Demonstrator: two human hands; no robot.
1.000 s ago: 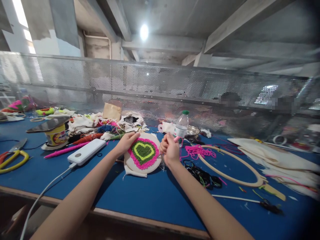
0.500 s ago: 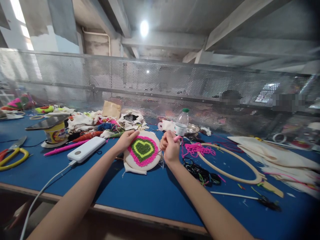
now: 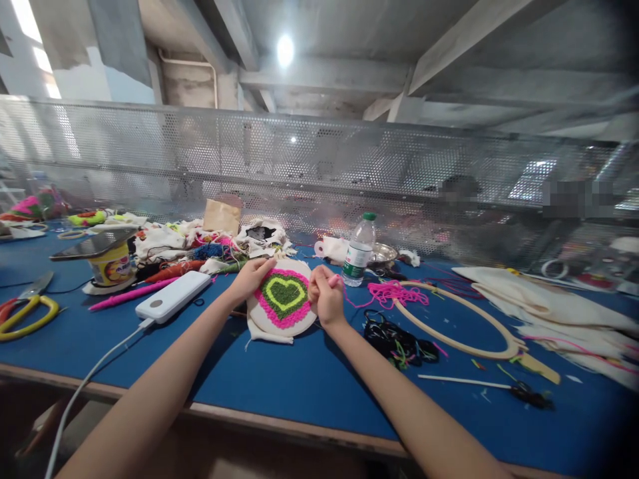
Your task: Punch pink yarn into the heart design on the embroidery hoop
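Observation:
A round hooped piece of cream fabric carries a looped heart in dark green, lime and bright pink. My left hand grips its upper left rim, thumb on top. At the right edge of the pink border, my right hand is closed round a pink-handled punch needle; only the handle's end shows, and the tip is hidden by my fingers and the work. From the handle a strand of pink yarn runs right to a loose pink yarn heap.
An empty wooden hoop, black yarn and a white stick lie to the right. Behind stands a water bottle. On the left are a white power bank, yellow-handled scissors and a phone on a cup.
My right hand has moved left with the punch needle, from just off the hoop's right side to against the pink border. My left hand keeps its hold on the rim.

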